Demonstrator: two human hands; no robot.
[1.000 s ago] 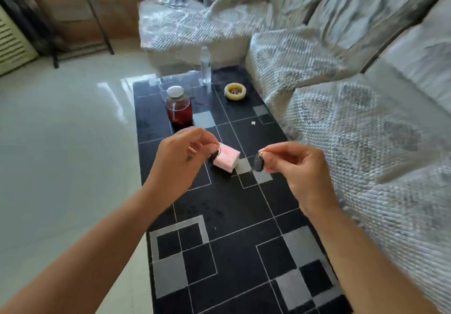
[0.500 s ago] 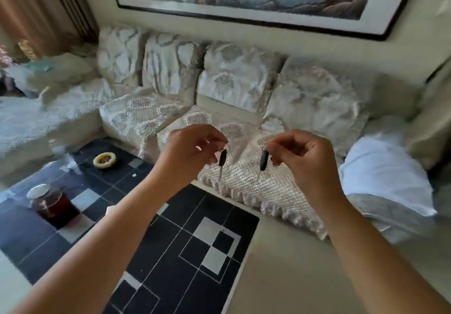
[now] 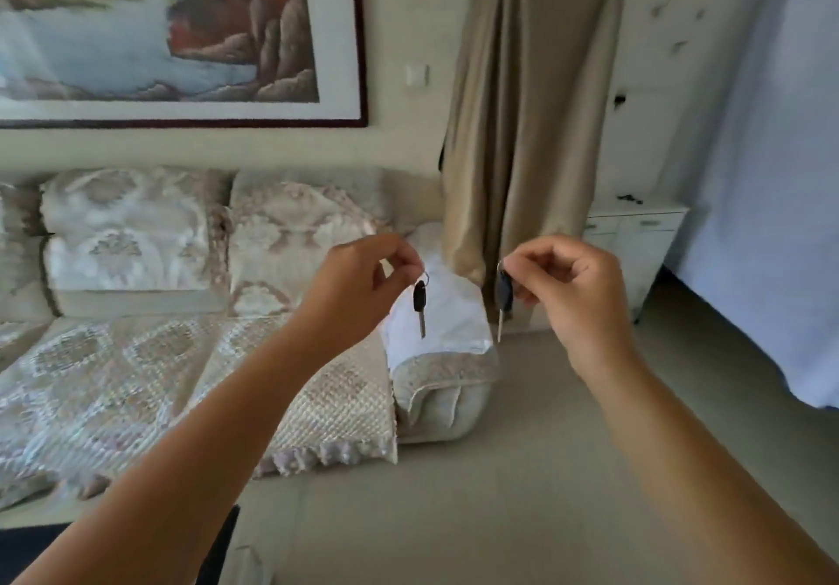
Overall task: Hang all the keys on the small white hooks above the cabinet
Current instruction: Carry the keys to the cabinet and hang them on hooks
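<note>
**Two keys held up in a living room, cabinet and hooks at the far right**

Both arms reach forward at chest height. The left hand is closed, pinching a thin ring between thumb and fingers, and from it the left key hangs straight down, black head above, metal blade below. The right hand is closed the same way on the right key, which also hangs blade down. The two keys are near each other but apart, in the air over the end of the sofa.

The sofa fills the left half of the view, covered in pale patterned fabric with cushions along its back and a white cloth over its armrest. Above it on the cream wall hangs a large framed painting of water and rocks, with a small white wall switch to its right. A beige curtain falls beside the sofa's end. Right of the curtain stands a low white cabinet with small dark items on top, and on the white panel above it sit the small white hooks, blurred; something dark hangs on the panel lower down. A pale blue surface takes up the right edge. The floor is pale and bare, and a dark table corner shows at the bottom left.
</note>
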